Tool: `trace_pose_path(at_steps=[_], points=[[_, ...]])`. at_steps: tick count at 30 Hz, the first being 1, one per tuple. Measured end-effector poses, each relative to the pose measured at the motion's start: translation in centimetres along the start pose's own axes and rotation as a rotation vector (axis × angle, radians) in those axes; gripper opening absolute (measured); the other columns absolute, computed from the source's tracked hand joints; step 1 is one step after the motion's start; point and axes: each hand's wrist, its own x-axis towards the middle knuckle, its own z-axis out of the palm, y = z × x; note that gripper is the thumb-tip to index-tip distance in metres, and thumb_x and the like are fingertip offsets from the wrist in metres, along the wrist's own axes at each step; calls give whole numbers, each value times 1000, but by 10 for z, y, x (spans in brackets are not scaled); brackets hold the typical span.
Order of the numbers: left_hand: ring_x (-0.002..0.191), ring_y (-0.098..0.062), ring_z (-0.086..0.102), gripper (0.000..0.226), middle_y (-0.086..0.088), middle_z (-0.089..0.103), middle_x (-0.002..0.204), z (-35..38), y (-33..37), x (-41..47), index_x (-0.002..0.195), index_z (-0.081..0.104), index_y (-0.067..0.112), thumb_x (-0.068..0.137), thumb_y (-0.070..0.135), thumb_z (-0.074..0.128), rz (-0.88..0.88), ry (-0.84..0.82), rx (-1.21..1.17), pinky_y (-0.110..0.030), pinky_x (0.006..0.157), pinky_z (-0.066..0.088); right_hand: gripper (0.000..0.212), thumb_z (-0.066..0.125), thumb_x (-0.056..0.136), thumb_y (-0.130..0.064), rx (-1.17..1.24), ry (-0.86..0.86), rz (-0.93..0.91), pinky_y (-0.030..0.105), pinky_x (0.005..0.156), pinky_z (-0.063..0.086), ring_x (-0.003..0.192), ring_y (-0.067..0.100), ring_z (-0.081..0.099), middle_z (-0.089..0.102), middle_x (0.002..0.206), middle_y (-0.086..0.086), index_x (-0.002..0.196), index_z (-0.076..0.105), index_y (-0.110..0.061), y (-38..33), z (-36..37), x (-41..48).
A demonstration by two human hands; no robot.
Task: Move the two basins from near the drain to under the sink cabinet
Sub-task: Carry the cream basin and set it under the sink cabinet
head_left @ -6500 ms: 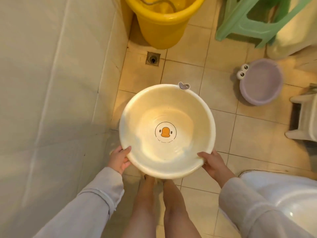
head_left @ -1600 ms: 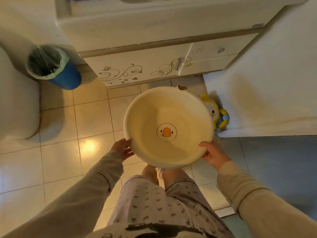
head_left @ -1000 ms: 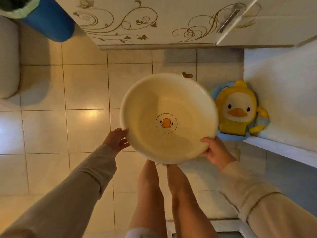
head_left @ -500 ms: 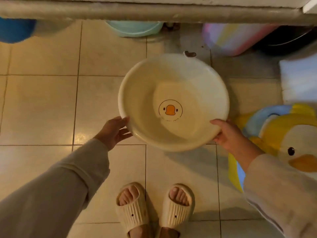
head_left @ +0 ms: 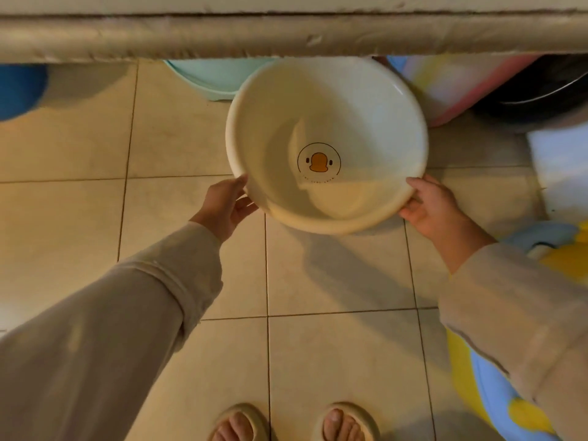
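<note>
A cream basin (head_left: 350, 100) with an orange duck logo on its bottom is low over the tiled floor, its far rim reaching under the bottom edge of the sink cabinet (head_left: 286, 33). My left hand (head_left: 224, 206) grips its near-left rim and my right hand (head_left: 429, 206) grips its near-right rim. The second, purple basin is out of view.
Under the cabinet sit a light green basin (head_left: 210, 79) to the left, a pastel striped container (head_left: 458, 87) and a dark pot (head_left: 541, 90) to the right. A blue bin (head_left: 19, 90) is far left. A yellow and blue duck toy (head_left: 496, 377) lies at right. My slippered feet are below.
The view dropped from the cabinet front to its base. Both hands lowered the cream basin and pushed it forward, so its far rim now lies under the cabinet's edge.
</note>
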Motion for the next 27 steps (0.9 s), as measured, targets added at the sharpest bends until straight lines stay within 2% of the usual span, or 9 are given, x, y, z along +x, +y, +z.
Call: trace_pose_path(at_steps=[3,5,7,9,12,16,19,22,27], points=[[99,-22,62,28,-6,63,104,-1,-11,-28,117,54,6,94,19,47,-49,24,-12,-32,86,52,24,49,92,-7,-7,11,23,34,67,56,99,20,61,61,108,4,110,52,-22,11,-6,-32],[107,-27,58,37,-8,57,117,-11,-23,-62,127,48,5,93,20,49,-125,62,50,-37,91,49,29,50,92,-6,-35,65,68,39,81,54,108,25,56,54,117,8,118,47,-18,26,-16,-68],[106,-31,58,30,-12,57,117,-26,-34,-109,119,51,5,92,17,50,-219,58,108,-42,89,49,27,48,93,-4,-47,93,128,43,84,52,103,28,57,57,111,10,118,48,-14,39,-28,-116],[99,-33,59,21,-14,59,113,-42,-43,-162,111,53,6,92,15,49,-307,72,177,-40,83,49,15,45,95,-5,-83,64,200,38,75,52,91,25,61,62,99,8,102,54,-15,47,-41,-171],[86,-29,59,16,-15,60,105,-67,-52,-249,105,55,5,93,12,48,-440,146,273,-34,73,48,19,43,96,-5,-169,75,298,34,72,51,87,24,62,63,94,6,91,56,-18,51,-59,-254],[70,-24,57,11,-10,61,82,-95,-50,-368,99,54,3,93,8,46,-617,251,298,-30,64,43,20,46,94,-1,-266,137,460,33,67,49,76,22,61,63,84,8,85,57,-16,40,-73,-367],[70,-24,56,8,-8,60,81,-107,-38,-448,92,54,5,93,8,47,-714,260,296,-31,64,43,14,48,93,-2,-438,111,510,30,61,48,71,21,61,64,80,8,94,60,-10,21,-80,-443],[68,-24,55,13,-9,60,79,-104,-10,-506,82,55,8,93,7,47,-772,222,311,-29,62,41,18,49,93,-4,-620,30,535,31,60,49,71,21,62,64,84,10,108,59,-7,-10,-82,-507],[64,-22,54,10,-8,59,77,-88,61,-555,85,54,7,93,7,47,-695,111,395,-27,57,39,23,47,93,-6,-772,-53,542,29,63,49,75,21,62,64,93,13,112,59,-6,-68,-66,-584]])
